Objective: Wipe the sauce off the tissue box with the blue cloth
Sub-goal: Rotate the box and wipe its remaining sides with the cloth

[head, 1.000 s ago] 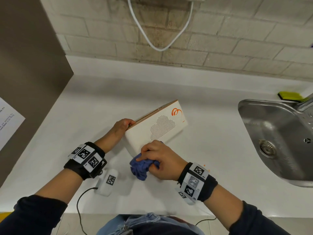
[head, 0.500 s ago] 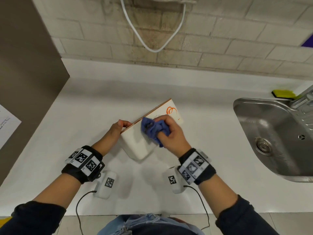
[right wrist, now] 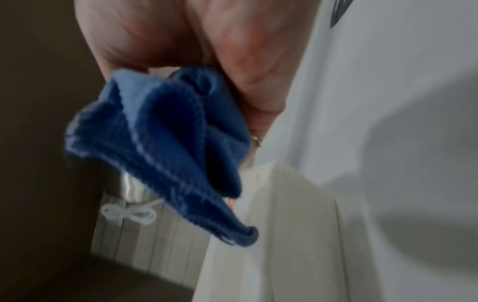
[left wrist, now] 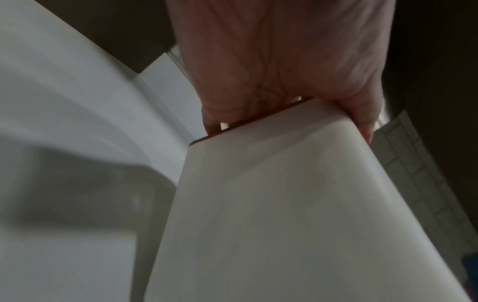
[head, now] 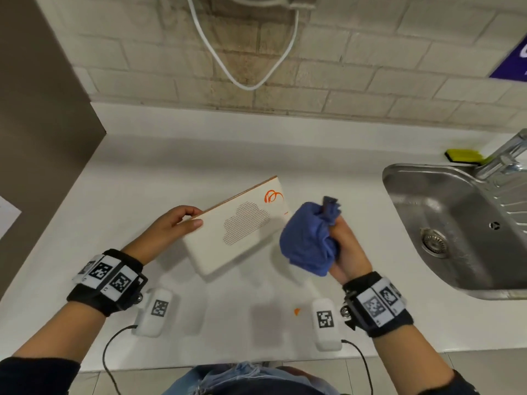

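Tissue box, a white rectangular carton (head: 233, 223) with a dotted cloud pattern and an orange squiggle printed near its far corner, is what we tilt up on the white tabletop (head: 142, 172), roughly at its middle and well apart from the steel sink (head: 456, 232) at the right edge. Our left hand (head: 168, 223) grips the box's near-left end, thumb on the broad face and fingers (left wrist: 364, 122) curled behind the brown top edge, presumably to steady it and turn that face toward the cloth. Our right hand (head: 346, 249) holds the bunched blue terry cloth (head: 309, 238), fingers closed round the wad; it sits just beside the box's right end, and we cannot tell whether they touch. No sauce is evident on the visible face, so we judge the wiping largely done, though hidden sides remain unchecked. One small orange spot (head: 297, 311) lies on the tabletop near the front edge.
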Demonstrator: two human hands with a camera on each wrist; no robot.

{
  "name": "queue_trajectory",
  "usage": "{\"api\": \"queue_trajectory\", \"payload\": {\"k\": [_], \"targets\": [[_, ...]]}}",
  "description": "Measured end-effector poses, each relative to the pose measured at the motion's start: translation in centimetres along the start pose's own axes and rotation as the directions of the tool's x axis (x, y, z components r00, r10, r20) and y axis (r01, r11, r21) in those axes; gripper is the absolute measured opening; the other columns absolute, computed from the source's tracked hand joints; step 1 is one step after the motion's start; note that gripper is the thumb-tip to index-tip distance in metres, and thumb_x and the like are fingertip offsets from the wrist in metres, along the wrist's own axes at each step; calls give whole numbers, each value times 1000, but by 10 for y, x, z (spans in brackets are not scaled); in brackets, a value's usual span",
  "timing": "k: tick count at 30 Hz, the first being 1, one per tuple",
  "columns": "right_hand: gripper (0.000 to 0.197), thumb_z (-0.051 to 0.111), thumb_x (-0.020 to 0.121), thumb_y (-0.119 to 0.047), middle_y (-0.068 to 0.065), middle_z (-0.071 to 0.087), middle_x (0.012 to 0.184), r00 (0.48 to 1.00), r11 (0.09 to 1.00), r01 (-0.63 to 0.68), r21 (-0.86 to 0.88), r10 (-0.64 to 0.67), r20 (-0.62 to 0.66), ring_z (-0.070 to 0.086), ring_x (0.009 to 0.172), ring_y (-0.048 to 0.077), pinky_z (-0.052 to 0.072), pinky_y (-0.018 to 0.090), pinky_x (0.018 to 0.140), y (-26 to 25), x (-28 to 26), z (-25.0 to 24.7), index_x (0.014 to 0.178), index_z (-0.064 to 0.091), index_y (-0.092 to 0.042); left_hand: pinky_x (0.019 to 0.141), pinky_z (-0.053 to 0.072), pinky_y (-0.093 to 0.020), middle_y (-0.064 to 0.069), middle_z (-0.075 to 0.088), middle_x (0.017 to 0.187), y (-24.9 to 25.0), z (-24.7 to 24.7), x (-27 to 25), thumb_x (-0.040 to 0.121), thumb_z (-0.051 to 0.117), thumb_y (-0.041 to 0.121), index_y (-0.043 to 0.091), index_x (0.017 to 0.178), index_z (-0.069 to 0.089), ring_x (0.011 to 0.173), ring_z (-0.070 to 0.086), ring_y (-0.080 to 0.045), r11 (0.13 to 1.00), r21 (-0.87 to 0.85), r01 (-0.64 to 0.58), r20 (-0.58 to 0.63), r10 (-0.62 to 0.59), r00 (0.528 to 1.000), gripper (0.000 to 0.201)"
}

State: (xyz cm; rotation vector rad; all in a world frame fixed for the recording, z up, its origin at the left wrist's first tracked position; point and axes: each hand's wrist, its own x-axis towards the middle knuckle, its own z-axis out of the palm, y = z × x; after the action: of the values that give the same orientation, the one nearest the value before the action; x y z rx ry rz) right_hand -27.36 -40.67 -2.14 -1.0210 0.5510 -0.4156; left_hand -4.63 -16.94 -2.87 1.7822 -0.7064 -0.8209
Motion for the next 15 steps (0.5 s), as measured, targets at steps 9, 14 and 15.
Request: {"api": "queue_trajectory", "payload": {"k": [9,14,15], "targets": [[31,60,74,1,8,53,74,909,830,363,-423,-415,-36,56,53,4,46,19,49,-11,17,34,85,43,-22,90,40,-27,-2,61,114,3,-21,-5,56,52,47,28,98,62,106,54,-14,988,145,-57,3,57,998,47],[27,60,66,-11,-9,52,84,822,635,531,-562,-546,159,56,82,-5,46,17,74,22,23,69,84,48,-27,87,36,-17,2,61,112,3,-13,-7,56,50,49,34,93,59,108,52,-8,973,211,-95,-47,107,993,42],[27,61,66,-12,-14,51,90,782,557,572,-602,-592,196,53,91,-11,42,11,80,26,25,72,86,51,-26,87,35,-17,3,61,111,0,-12,-8,56,54,53,34,93,60,108,53,-8,971,223,-88,-67,106,992,42]]}}
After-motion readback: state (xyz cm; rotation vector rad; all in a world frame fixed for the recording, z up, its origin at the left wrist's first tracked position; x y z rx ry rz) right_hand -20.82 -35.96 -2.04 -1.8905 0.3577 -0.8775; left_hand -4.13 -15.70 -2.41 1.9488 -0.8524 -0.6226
